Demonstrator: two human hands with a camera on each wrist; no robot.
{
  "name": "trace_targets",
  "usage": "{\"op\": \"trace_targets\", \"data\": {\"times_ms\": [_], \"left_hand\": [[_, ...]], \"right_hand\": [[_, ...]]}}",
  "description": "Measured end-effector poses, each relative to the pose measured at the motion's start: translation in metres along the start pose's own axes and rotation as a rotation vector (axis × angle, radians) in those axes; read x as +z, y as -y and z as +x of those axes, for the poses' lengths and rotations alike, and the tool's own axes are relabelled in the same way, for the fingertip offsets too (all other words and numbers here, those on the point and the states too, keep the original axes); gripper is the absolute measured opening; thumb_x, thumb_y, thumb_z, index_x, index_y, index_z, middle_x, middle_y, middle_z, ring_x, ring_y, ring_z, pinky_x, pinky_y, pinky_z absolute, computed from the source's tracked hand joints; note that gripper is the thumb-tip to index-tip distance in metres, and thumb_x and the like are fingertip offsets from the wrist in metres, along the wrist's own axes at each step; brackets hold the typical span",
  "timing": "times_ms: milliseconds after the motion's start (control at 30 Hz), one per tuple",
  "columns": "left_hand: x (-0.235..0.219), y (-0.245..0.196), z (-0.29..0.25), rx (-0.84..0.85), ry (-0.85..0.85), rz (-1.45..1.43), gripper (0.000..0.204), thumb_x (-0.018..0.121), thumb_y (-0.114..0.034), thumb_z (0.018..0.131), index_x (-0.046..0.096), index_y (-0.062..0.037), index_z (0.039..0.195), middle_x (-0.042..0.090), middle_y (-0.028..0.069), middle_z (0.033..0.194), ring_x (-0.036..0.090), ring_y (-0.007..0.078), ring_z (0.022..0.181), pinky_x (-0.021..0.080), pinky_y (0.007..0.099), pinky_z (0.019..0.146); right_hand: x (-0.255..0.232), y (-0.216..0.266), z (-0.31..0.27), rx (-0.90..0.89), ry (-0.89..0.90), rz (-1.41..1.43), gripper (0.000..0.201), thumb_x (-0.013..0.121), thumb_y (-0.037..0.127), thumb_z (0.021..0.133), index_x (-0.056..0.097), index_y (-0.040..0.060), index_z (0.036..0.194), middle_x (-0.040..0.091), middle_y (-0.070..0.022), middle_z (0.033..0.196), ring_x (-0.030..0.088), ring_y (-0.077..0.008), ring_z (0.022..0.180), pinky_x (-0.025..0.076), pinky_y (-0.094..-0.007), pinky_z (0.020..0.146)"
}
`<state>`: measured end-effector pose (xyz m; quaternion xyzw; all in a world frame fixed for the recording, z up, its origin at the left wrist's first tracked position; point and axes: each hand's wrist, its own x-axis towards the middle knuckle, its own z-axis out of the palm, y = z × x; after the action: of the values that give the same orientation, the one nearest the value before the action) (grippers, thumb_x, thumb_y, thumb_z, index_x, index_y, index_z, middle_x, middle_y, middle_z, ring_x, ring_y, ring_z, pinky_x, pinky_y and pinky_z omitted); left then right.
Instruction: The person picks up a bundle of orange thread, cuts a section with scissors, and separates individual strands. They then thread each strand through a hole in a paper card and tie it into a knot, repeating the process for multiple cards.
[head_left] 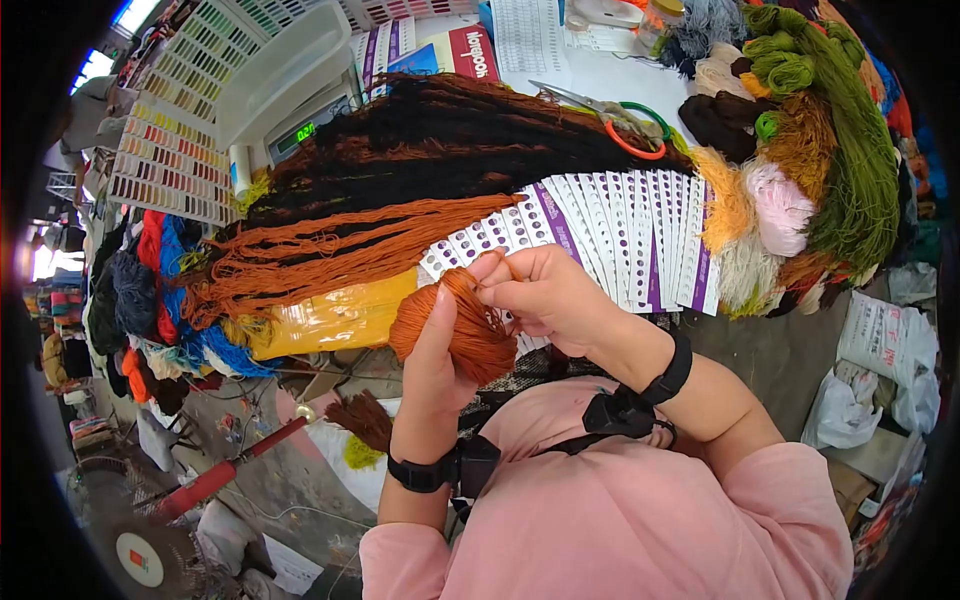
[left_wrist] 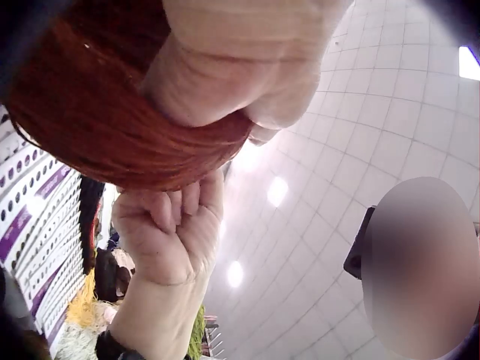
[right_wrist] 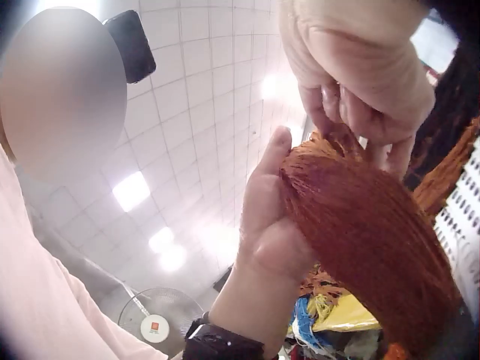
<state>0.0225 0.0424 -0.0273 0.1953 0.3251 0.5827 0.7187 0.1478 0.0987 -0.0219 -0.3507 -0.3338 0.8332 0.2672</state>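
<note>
A thick bundle of rust-orange yarn [head_left: 478, 345] is held up in front of the chest. My left hand [head_left: 430, 350] grips it from the side, thumb pointing up along it. At the top of the bundle, my right hand [head_left: 548, 298] pinches a few strands between thumb and fingers. In the right wrist view, the yarn [right_wrist: 367, 225] fans out downward from the gathered end, where the right hand's fingers [right_wrist: 352, 112] meet it. The left wrist view shows the rounded underside of the yarn [left_wrist: 112, 142] and my right hand [left_wrist: 165, 232] behind it.
Long rust-orange skeins [head_left: 330, 240] and dark brown skeins [head_left: 420, 130] lie across the table. Scissors [head_left: 630, 130] rest on them. Punched white cards [head_left: 620, 230] fan out beside. A scale [head_left: 300, 130] stands at the back left, colourful yarn heaps [head_left: 780, 200] at right, a fan [head_left: 140, 555] lower left.
</note>
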Motion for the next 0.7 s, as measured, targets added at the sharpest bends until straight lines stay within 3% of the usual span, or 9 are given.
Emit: {"op": "trace_targets", "data": {"times_ms": [167, 267, 367, 467, 567, 700], "left_hand": [[-0.003, -0.002, -0.002, -0.01, -0.013, -0.106, 0.047, 0.031, -0.035, 0.088, 0.04, 0.0012, 0.118, 0.044, 0.0123, 0.116, 0.045, 0.0206, 0.103, 0.038, 0.0374, 0.085], [-0.007, -0.001, -0.003, 0.003, 0.073, -0.134, 0.048, 0.029, -0.036, 0.088, 0.041, 0.0017, 0.116, 0.045, 0.0126, 0.116, 0.045, 0.0221, 0.104, 0.037, 0.0396, 0.086], [-0.006, -0.002, -0.004, 0.0, 0.125, -0.133, 0.048, 0.03, -0.036, 0.088, 0.042, 0.0027, 0.114, 0.044, 0.013, 0.116, 0.045, 0.0226, 0.105, 0.037, 0.0399, 0.087], [-0.007, -0.001, -0.005, 0.007, 0.061, -0.097, 0.048, 0.03, -0.035, 0.088, 0.042, 0.0033, 0.114, 0.044, 0.013, 0.116, 0.045, 0.022, 0.104, 0.037, 0.0403, 0.086], [-0.009, -0.002, -0.006, 0.004, 0.062, -0.077, 0.049, 0.029, -0.036, 0.088, 0.042, 0.0031, 0.114, 0.044, 0.0134, 0.117, 0.044, 0.0218, 0.106, 0.037, 0.0408, 0.087], [-0.009, -0.001, -0.008, 0.002, 0.098, -0.115, 0.05, 0.031, -0.037, 0.088, 0.04, 0.0028, 0.116, 0.043, 0.0127, 0.118, 0.04, 0.0214, 0.11, 0.036, 0.0427, 0.089]], "right_hand": [[-0.008, -0.001, -0.003, -0.022, -0.005, 0.057, 0.006, 0.055, 0.005, 0.074, 0.058, 0.0023, 0.079, 0.058, -0.0017, 0.076, 0.042, -0.0031, 0.048, 0.042, -0.0202, 0.048], [-0.007, 0.005, -0.007, -0.05, 0.026, 0.104, 0.006, 0.052, 0.004, 0.075, 0.055, -0.0001, 0.076, 0.059, -0.0091, 0.088, 0.045, -0.0046, 0.05, 0.039, -0.0183, 0.048], [-0.016, 0.002, -0.006, -0.028, 0.1, 0.155, 0.005, 0.051, 0.004, 0.075, 0.055, 0.0008, 0.075, 0.059, -0.0067, 0.082, 0.047, -0.0053, 0.05, 0.039, -0.0175, 0.049], [-0.017, 0.001, -0.006, -0.017, 0.123, 0.12, 0.006, 0.051, 0.006, 0.076, 0.055, 0.0016, 0.076, 0.056, -0.0009, 0.069, 0.042, -0.004, 0.047, 0.037, -0.017, 0.047], [-0.005, 0.007, -0.009, 0.024, 0.13, 0.068, 0.011, 0.049, 0.008, 0.078, 0.057, 0.0008, 0.082, 0.048, 0.0037, 0.058, 0.035, -0.003, 0.043, 0.034, -0.017, 0.045], [-0.012, 0.006, -0.01, 0.088, 0.123, 0.067, 0.024, 0.051, 0.012, 0.078, 0.055, -0.0003, 0.098, 0.044, 0.0054, 0.056, 0.029, -0.0025, 0.042, 0.032, -0.0178, 0.045]]}}
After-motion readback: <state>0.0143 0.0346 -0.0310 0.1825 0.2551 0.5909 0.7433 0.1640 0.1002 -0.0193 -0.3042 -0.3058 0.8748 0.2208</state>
